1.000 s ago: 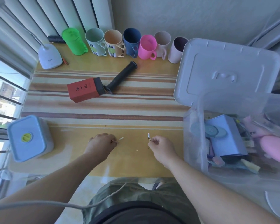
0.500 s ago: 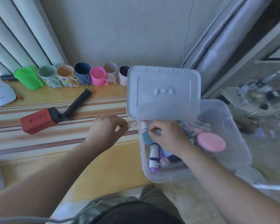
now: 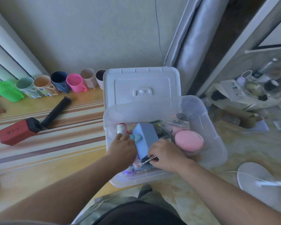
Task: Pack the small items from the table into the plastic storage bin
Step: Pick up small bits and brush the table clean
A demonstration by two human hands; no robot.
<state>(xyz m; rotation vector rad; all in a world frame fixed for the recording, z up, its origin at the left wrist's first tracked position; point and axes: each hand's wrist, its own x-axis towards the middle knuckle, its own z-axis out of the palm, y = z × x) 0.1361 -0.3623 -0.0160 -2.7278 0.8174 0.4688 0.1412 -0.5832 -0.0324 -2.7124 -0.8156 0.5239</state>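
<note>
Both my hands have moved from the tabletop into the clear plastic storage bin [image 3: 214,140] at its right edge. My right hand [image 3: 165,155] pinches thin white sticks [image 3: 150,159] over the contents; my left hand [image 3: 122,147] is curled, grip unclear.

Storage bin [image 3: 217,143] at table's [image 3: 47,168] right edge; lid [image 3: 141,85] propped behind it. Both hands inside bin: left hand [image 3: 122,147] left of box [image 3: 145,135], right hand [image 3: 165,154] just right. Mugs [image 3: 47,85] in a row along wall, far left.
</note>
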